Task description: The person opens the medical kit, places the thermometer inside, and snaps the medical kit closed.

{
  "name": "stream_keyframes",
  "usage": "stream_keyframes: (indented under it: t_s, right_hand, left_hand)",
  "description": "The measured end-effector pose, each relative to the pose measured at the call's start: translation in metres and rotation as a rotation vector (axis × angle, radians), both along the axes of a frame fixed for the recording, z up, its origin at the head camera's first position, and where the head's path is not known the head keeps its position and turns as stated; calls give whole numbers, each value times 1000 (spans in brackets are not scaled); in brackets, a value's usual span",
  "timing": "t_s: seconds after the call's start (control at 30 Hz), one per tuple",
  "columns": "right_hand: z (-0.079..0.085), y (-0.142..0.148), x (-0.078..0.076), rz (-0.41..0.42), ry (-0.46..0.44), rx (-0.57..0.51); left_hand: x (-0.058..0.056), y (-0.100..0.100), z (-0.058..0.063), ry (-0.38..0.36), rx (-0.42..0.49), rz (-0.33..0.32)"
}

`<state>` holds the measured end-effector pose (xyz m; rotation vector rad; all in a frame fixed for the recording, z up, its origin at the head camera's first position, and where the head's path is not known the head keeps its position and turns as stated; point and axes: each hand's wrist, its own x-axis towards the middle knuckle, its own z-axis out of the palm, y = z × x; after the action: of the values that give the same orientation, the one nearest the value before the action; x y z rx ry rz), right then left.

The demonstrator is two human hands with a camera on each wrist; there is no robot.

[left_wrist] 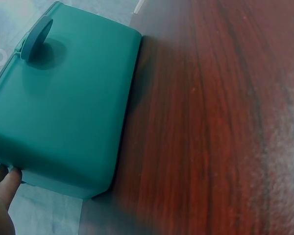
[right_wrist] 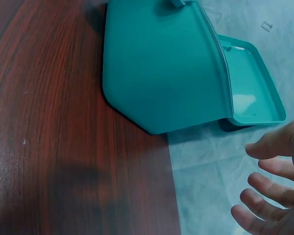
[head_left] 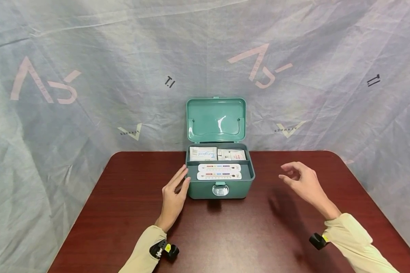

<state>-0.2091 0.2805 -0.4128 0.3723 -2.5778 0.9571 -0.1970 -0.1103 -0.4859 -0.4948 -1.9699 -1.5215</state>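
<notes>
Has the box (head_left: 201, 190) open at frame centre, with lid (head_left: 208, 119) raised, two strips (head_left: 219, 176) in front, two packets (head_left: 203, 155) behind! Sets the left hand (head_left: 173, 197) to its left side with fingers extended, seemingly touching, though partly cropped at the wrist camera; hangs the right hand (head_left: 306, 184) well apart over the table (head_left: 133, 185), mid-right, with fingers loosely bent.

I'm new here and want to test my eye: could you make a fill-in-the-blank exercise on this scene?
1. The lid of the green box is not shut but ____.
2. The number of white strips with coloured bars lying in the box is ____.
3. The hand nearer the box is the ____ hand.

Missing words: open; two; left.
</notes>
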Motion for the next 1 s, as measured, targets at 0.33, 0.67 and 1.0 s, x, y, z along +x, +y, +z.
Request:
stream_keyframes:
  t_s: [0.33,0.67,1.0]
  right_hand:
    - [-8,9,-1,-37,18,-24]
    - [-15,20,-4,-67,36,-23]
    - [-22,29,-5,-120,40,-32]
  left_hand:
    - [-1,0,0,-1,-15,7]
    - [0,-1,0,-11,-19,10]
    - [0,-1,0,-15,-25,5]
